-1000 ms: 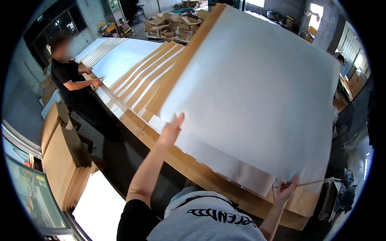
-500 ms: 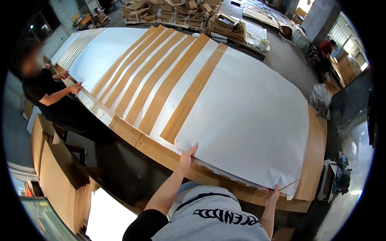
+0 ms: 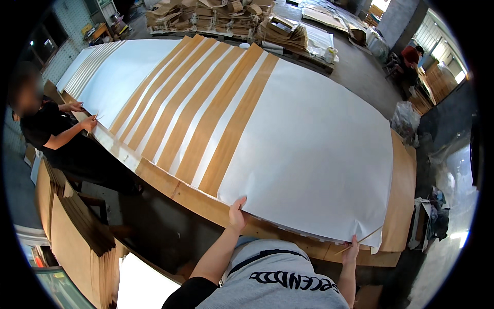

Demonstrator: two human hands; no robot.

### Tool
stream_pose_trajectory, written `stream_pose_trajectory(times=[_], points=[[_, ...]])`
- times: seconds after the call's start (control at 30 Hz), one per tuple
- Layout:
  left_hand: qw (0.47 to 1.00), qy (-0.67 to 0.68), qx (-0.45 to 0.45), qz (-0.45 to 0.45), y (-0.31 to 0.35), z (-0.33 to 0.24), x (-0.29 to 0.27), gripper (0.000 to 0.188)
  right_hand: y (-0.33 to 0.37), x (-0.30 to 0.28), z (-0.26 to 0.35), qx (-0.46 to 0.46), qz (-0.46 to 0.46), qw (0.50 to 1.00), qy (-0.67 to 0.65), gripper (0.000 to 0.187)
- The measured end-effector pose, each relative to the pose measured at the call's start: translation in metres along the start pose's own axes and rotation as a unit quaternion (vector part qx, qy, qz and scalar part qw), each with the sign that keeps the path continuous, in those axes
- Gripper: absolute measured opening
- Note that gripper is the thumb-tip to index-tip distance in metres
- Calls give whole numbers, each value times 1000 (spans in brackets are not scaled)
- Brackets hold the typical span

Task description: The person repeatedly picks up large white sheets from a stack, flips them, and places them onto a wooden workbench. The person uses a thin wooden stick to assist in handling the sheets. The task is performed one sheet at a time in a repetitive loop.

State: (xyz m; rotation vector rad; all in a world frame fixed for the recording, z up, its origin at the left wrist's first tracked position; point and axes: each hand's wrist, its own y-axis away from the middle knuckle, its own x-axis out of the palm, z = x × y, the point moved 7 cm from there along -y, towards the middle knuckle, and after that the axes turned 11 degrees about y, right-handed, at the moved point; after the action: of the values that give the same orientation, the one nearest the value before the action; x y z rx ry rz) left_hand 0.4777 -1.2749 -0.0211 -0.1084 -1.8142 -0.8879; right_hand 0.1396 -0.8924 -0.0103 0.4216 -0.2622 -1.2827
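Observation:
A large white sheet lies over the right part of a long work table, on top of other overlapped sheets. My left hand pinches its near edge by the left corner, thumb on top. At the near right corner, my right hand grips the edge, with a thin wooden stick in its fingers. The sheet creases slightly by that hand. To the left, brown strips alternate with white bands across the table.
A co-worker stands at the table's left end, hands by its near edge. Brown board stacks stand at lower left. Piled brown paper lies beyond the table. A brown sheet shows at the right end. Another person sits far right.
The white band beside the rightmost brown strip has narrowed, and the strips' near ends line up more evenly. Both my hands keep their hold. The view has shifted slightly.

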Motion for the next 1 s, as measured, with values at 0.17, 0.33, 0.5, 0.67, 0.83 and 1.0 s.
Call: stream_pose_trajectory(times=[0.17,0.33,0.5,0.67,0.83,1.0], points=[[1000,6,10,-18,4,-3,6,31,14,20,12,2,1,1000,-4,25],[997,-40,48,-35,6,-11,1,32,20,31,21,-19,31,999,10,35],[966,-160,196,-52,28,-63,25,23,15,24,17,-30,14,999,11,35],[875,-353,275,-182,24,-118,0,18,14,19,12,-6,27,1000,6,36],[869,-354,278,-207,20,-121,-4,19,8,13,6,0,25,999,23,37],[878,-320,277,-222,21,-121,-9,19,1,12,2,2,60,998,25,39]])
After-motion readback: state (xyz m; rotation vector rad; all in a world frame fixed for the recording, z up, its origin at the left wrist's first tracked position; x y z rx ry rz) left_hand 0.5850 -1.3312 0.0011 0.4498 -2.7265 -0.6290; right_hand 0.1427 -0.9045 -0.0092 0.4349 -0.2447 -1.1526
